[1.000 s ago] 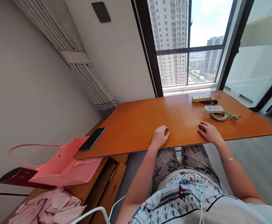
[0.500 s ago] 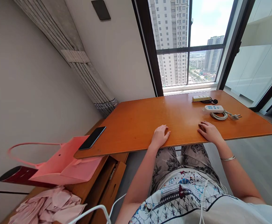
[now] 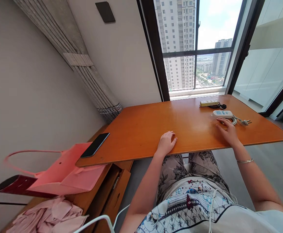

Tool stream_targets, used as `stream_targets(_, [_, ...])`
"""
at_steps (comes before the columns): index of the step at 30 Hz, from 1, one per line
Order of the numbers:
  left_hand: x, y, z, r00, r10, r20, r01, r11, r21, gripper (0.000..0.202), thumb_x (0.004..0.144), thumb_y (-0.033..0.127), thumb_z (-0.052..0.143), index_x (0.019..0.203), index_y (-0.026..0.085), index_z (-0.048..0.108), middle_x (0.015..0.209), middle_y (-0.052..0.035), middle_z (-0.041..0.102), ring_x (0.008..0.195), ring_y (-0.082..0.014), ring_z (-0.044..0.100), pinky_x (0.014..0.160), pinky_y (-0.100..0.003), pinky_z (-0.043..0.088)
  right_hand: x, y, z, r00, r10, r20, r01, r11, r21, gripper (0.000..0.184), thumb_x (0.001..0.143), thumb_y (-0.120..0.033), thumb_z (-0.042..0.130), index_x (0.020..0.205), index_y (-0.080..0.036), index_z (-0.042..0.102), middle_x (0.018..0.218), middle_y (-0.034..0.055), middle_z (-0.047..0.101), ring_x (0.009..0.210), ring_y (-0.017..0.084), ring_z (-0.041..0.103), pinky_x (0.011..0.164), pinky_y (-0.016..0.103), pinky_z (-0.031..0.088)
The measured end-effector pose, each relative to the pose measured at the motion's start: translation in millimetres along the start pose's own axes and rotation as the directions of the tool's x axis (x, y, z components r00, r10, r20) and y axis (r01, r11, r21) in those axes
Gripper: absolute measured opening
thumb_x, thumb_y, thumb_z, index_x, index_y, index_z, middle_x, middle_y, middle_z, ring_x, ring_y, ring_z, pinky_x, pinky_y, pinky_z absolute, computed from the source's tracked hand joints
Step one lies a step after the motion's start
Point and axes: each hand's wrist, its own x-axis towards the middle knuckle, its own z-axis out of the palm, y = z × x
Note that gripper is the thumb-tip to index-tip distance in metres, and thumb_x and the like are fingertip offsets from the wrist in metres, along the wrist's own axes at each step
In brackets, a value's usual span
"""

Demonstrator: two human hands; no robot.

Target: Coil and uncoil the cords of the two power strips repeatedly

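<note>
My left hand [image 3: 167, 141] rests flat on the near edge of the orange wooden table [image 3: 143, 129], fingers loosely together, holding nothing. My right hand [image 3: 227, 131] lies stretched forward on the table, fingers open, its tips touching the coiled white cord [image 3: 233, 120] of a white power strip [image 3: 222, 113]. The cord's plug [image 3: 244, 122] lies to the right. A yellowish power strip [image 3: 208, 103] with a black cable sits further back near the window.
A black phone [image 3: 95, 145] lies at the table's left corner. A pink paper bag [image 3: 61, 171] and pink cloth [image 3: 49, 218] sit on a lower wooden cabinet at left. A large window and glass door stand behind the table.
My right hand has slid forward and right across the table to the coiled white cord. My left hand has stayed put.
</note>
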Motion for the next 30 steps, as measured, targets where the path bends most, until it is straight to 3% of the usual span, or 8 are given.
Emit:
stream_targets(3, [-0.2,0.4,0.1,1.0,0.001,-0.004,-0.001,1.0,-0.001,0.024,0.093,0.03,0.055,0.111,0.019,0.066,0.131,-0.0122,0.068,0.129,-0.0291,0.059,0.111,-0.048,0.045,33.4,20.0,-17.7,0.993,0.034,-0.113,-0.048,0.991,-0.127,0.04,0.09,-0.033,0.053,0.125,-0.02,0.064,0.134,0.015,0.06,0.125,0.03,0.058,0.106,0.048,0.047])
stream_targets(6, [-0.6,0.6,0.2,1.0,0.003,-0.002,-0.003,1.0,0.001,0.024,0.093,0.03,0.055,0.111,0.019,0.066,0.131,-0.0124,0.068,0.129,-0.0292,0.059,0.111,-0.048,0.046,71.2,49.5,-33.5,0.986,0.122,-0.117,-0.15,0.95,-0.274,0.049,0.08,-0.023,0.058,0.129,-0.018,0.06,0.136,0.0187,0.056,0.13,0.034,0.052,0.111,0.051,0.042])
stream_targets(9, [-0.8,0.4,0.6,1.0,0.002,-0.002,-0.002,1.0,0.004,0.024,0.093,0.03,0.055,0.11,0.019,0.066,0.131,-0.0121,0.068,0.129,-0.0291,0.059,0.111,-0.048,0.046,98.1,75.5,-44.1,0.962,0.273,-0.002,-0.257,0.905,-0.338,0.062,0.071,-0.021,0.068,0.131,-0.01,0.055,0.14,0.0256,0.051,0.135,0.04,0.046,0.111,0.055,0.039])
stream_targets(11, [-1.0,-0.1,0.9,1.0,0.0,-0.002,0.0,1.0,0.007,0.024,0.093,0.03,0.055,0.111,0.019,0.066,0.131,-0.0121,0.067,0.129,-0.0291,0.058,0.111,-0.047,0.045,106.8,86.0,-47.6,0.928,0.36,0.099,-0.307,0.887,-0.344,0.075,0.065,-0.022,0.075,0.134,-0.008,0.052,0.141,0.0282,0.05,0.13,0.042,0.05,0.105,0.055,0.044])
stream_targets(16, [-1.3,-0.6,0.5,1.0,0.001,0.008,-0.001,1.0,0.011,0.025,0.093,0.03,0.055,0.111,0.017,0.066,0.132,-0.0127,0.067,0.129,-0.0293,0.058,0.112,-0.047,0.045,113.2,94.0,-47.6,0.815,0.44,0.377,-0.323,0.885,-0.336,0.076,0.06,-0.02,0.079,0.133,-0.018,0.056,0.123,0.0168,0.067,0.104,0.035,0.067,0.09,0.046,0.054])
stream_targets(20, [-1.6,-0.6,0.5,1.0,-0.002,0.01,0.002,1.0,0.008,0.024,0.093,0.029,0.055,0.111,0.018,0.066,0.132,-0.0122,0.067,0.13,-0.0288,0.057,0.112,-0.047,0.044,115.1,95.0,-44.1,0.824,0.44,0.356,-0.317,0.88,-0.355,0.067,0.056,-0.031,0.087,0.117,-0.018,0.062,0.097,0.0131,0.072,0.089,0.034,0.069,0.08,0.045,0.056])
stream_targets(24, [-0.8,-2.2,1.0,1.0,0.002,-0.001,-0.002,1.0,-0.003,0.024,0.093,0.029,0.055,0.111,0.017,0.066,0.131,-0.0133,0.067,0.129,-0.0298,0.058,0.112,-0.048,0.045,107.3,83.2,-34.4,0.861,0.421,0.284,-0.38,0.905,-0.191,0.06,0.059,-0.038,0.088,0.105,-0.018,0.056,0.096,0.0138,0.07,0.094,0.033,0.067,0.079,0.042,0.056])
stream_targets(30, [4.2,2.0,1.2,1.0,0.028,-0.004,-0.028,0.977,-0.209,0.031,0.093,0.033,0.056,0.119,0.018,0.063,0.137,-0.0138,0.063,0.13,-0.0296,0.057,0.113,-0.049,0.044,88.2,35.0,2.1,0.921,0.319,0.223,-0.378,0.871,0.313,0.068,0.059,-0.044,0.089,0.108,-0.023,0.048,0.103,0.0075,0.066,0.098,0.027,0.063,0.082,0.038,0.056])
